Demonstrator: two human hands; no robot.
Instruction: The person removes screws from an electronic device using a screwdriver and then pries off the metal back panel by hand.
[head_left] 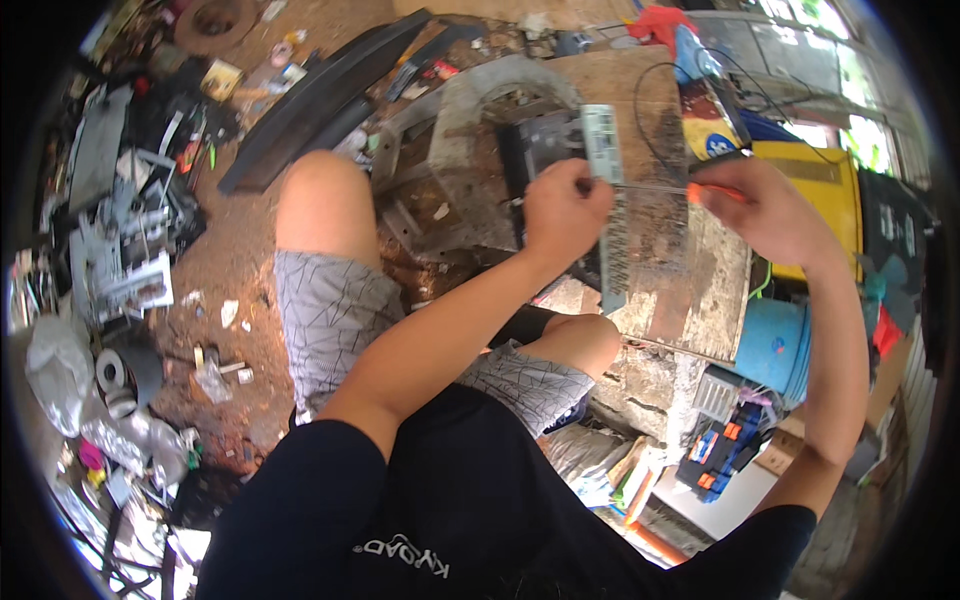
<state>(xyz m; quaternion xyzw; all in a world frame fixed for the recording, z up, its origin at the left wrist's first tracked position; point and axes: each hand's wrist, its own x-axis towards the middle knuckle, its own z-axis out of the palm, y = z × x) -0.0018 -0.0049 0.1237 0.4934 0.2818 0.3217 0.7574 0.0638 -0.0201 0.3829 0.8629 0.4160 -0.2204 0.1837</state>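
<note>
My left hand [562, 212] is closed around the edge of a long narrow grey-green metal part [607, 200] that stands upright on a worn wooden bench [700, 280]. My right hand [765, 210] grips the orange handle of a screwdriver [712, 190]. Its thin shaft runs left to the metal part, meeting it by my left fingers. A dark metal device [535, 150] lies on the bench behind the part.
A concrete block [470, 130] stands beyond my bare knee. Scrap metal and dismantled electronics [120, 250] litter the dirt floor at left. A long black bar [320, 95] lies at the top. A yellow box [820, 190], a blue bucket [775, 345] and black-and-orange tools [720, 450] sit at right.
</note>
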